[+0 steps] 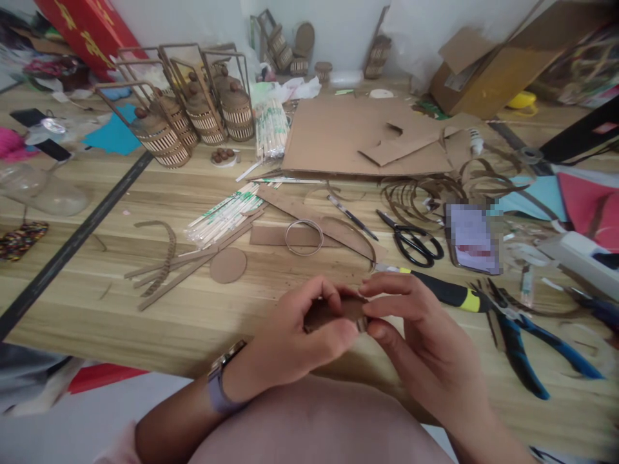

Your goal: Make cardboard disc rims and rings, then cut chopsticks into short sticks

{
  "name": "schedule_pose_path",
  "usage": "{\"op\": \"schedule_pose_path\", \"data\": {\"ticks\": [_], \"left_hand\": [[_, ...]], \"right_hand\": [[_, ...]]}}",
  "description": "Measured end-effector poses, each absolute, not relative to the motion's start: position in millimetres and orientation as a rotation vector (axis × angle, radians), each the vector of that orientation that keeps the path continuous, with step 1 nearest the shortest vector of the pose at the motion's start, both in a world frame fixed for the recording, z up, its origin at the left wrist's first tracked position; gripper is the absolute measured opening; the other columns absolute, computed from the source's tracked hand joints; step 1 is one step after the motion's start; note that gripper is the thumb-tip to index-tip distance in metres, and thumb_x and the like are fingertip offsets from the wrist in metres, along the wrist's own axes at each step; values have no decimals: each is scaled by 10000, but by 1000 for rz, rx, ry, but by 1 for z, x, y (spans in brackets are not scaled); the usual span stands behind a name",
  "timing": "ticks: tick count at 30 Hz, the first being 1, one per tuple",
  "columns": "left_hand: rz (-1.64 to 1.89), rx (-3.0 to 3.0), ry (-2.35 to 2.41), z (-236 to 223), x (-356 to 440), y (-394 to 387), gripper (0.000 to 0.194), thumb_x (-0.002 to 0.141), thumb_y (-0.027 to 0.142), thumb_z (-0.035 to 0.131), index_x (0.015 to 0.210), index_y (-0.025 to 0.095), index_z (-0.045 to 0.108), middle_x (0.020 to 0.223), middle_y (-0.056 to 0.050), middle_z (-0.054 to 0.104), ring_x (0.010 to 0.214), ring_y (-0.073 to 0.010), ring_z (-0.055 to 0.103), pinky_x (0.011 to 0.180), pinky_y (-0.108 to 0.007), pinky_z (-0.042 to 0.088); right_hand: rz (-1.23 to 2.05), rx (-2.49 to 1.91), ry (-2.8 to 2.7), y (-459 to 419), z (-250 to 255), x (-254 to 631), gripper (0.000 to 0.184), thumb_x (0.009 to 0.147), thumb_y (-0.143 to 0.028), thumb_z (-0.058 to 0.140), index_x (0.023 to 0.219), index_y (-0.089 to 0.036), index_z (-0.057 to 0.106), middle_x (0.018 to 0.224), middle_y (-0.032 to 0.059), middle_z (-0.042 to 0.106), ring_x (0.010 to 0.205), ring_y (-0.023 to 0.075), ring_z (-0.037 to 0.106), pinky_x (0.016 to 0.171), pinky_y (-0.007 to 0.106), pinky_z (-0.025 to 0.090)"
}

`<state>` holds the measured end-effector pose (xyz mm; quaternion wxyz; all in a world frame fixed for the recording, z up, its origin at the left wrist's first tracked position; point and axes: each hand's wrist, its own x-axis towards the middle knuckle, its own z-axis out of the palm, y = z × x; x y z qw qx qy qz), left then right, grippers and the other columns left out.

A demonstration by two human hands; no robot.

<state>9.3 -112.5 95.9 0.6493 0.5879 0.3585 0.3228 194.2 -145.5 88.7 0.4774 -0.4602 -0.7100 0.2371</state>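
Right of the loose disc point(228, 265), a round brown piece point(323, 315) is clasped in the left hand point(302, 335) and edge-pinched in the right hand's point(425, 325) grip, edge-fitting seemingly being done, even pressure being called for next.

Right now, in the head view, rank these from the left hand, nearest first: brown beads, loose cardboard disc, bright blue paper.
1. Loose cardboard disc: left of the left hand, slightly beyond it.
2. Brown beads: farther back, left.
3. Bright blue paper: farthest, back left.
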Motion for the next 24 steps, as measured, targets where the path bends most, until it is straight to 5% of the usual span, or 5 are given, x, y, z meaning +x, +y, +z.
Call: {"op": "schedule_pose_path", "data": {"ticks": [3, 9, 20, 24], "left_hand": [[968, 1772, 915, 96, 7, -112, 303, 736, 294, 723, 894, 225, 474, 1277, -119, 607, 1150, -273, 577, 937, -398, 441], [1170, 2440, 879, 86, 6, -105, 320, 762, 323, 721, 920, 202, 470, 1197, -224, 619, 1161, -338, 577, 949, -504, 472], [1099, 2675, 958, 79, 8, -110, 225, 798, 299, 667, 882, 205, 481, 1214, -228, 607, 1167, -364, 570, 907, -525, 515], [1126, 2632, 1020, 77, 8, -110, 239, 801, 293, 667, 904, 207, 470, 1211, -228, 600, 1159, -359, 566, 899, -532, 514]], "right_hand": [[601, -1263, -1517, -147, 84, 194, 164, 870, -363, 685, 1016, -297, 652, 1002, 37, 675, 984, 205, 639, 849, 346, 523], [981, -1426, -1328, -146, 85, 189, 271, 842, -488, 667, 735, -240, 696, 654, -3, 685, 608, 148, 637, 549, 238, 511], [1213, -1474, -1288, -141, 80, 192, 293, 795, -489, 713, 685, -218, 706, 631, -4, 687, 588, 144, 612, 541, 244, 510], [1117, -1428, -1232, -141, 66, 190, 356, 898, -538, 577, 958, -226, 737, 885, 51, 759, 759, 183, 692, 688, 314, 582]]}}
